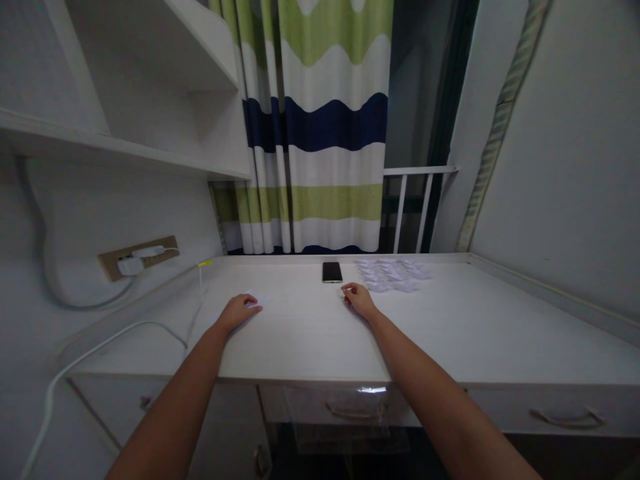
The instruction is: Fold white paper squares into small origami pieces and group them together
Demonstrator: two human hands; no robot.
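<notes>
My left hand (240, 311) rests on the white desktop, over thin white paper (261, 299) whose edge shows past the fingertips. Its thumb and fingers are apart, and the palm side is hidden. My right hand (359, 300) is closed, its fingers bent towards the thumb just above the desk; anything between them is too small to make out. A black phone (332, 272) lies flat just beyond the right hand, on its left. Several small white folded or twisted pieces (393, 275) lie in rows behind and right of that hand.
The white desk (480, 333) meets walls on both sides. Plugs fill a wall socket (135, 259) on the left, with a pale cable (107, 343) crossing the desk's left end. Shelves (165, 150) overhang the left. A striped curtain (335, 127) hangs behind; clear plastic (345, 420) hangs below the front edge.
</notes>
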